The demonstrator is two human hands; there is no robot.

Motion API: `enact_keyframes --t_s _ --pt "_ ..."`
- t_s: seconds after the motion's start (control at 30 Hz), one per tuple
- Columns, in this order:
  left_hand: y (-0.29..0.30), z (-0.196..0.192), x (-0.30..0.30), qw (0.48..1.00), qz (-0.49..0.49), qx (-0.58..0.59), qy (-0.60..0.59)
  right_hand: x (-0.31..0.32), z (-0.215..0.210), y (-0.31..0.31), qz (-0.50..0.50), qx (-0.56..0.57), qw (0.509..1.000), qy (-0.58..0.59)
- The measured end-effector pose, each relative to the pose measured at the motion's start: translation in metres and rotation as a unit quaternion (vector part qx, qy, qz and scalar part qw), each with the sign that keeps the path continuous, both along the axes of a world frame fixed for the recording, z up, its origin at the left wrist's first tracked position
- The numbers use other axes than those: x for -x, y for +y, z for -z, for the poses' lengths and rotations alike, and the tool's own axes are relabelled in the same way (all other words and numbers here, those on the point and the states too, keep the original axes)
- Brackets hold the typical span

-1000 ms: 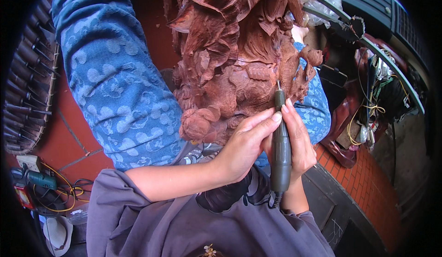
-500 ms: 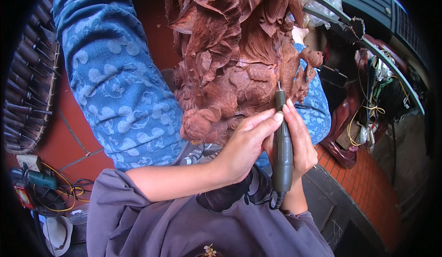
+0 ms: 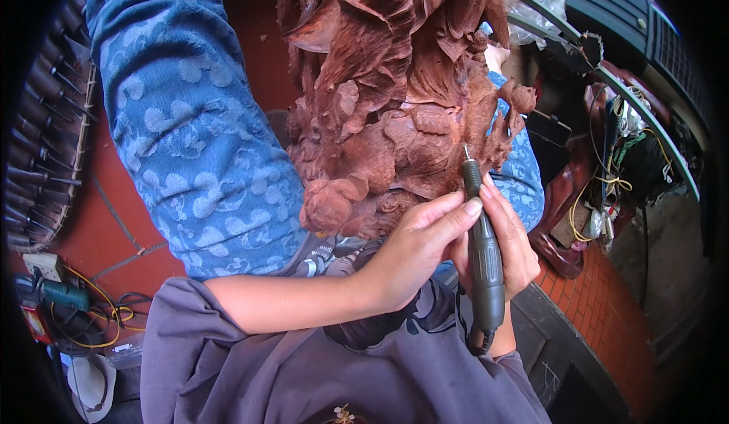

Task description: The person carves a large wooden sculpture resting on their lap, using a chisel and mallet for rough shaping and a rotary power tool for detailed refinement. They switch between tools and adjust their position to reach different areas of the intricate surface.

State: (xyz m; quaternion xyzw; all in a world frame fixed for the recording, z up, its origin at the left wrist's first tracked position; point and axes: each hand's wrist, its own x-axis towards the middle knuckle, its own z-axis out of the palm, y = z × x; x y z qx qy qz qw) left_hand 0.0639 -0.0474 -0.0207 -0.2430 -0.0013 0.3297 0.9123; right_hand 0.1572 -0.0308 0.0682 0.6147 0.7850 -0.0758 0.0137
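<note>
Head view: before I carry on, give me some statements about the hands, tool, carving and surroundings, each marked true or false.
1. The left hand and right hand both hold the dark, cylindrical power tool. True.
2. The tool's bit points back at the person's body. False: the thin metal bit points toward the reddish-brown carved piece.
3. The trousers are plain. False: the blue trousers carry pale, rounded motifs.
4. A teal power tool lies at lower left. True.
5. Dark-handled tools line the right edge. False: the dark-handled tools are at left.
</note>
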Motion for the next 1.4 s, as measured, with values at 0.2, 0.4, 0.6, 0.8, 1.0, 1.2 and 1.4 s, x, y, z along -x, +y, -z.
enact_keyframes --t_s 0.2,0.4,0.6,0.8,1.0,1.2,1.4 --pt "0.011 -0.005 0.002 0.998 0.000 0.037 0.055 -0.001 0.009 0.003 0.006 -0.015 1.000 0.002" --pt "0.013 -0.002 0.003 0.998 -0.003 0.036 0.045 0.000 0.012 0.008 -0.004 -0.033 0.999 -0.016" --pt "0.022 -0.001 0.008 0.998 -0.009 0.046 0.040 0.006 0.009 0.017 0.004 0.000 1.000 -0.021" --pt "0.024 -0.003 0.011 0.997 0.004 0.072 0.027 0.010 0.005 0.021 0.004 0.022 0.999 -0.040" --pt "0.024 -0.007 0.014 0.995 0.011 0.099 0.013 0.016 -0.005 0.027 -0.014 0.060 0.996 -0.066" --pt "0.029 -0.002 0.008 0.994 -0.010 0.110 -0.006 0.018 -0.003 0.042 -0.025 0.076 0.994 -0.070" --pt "0.037 -0.006 0.010 0.987 0.018 0.163 -0.005 0.021 -0.005 0.049 -0.036 0.095 0.991 -0.092"
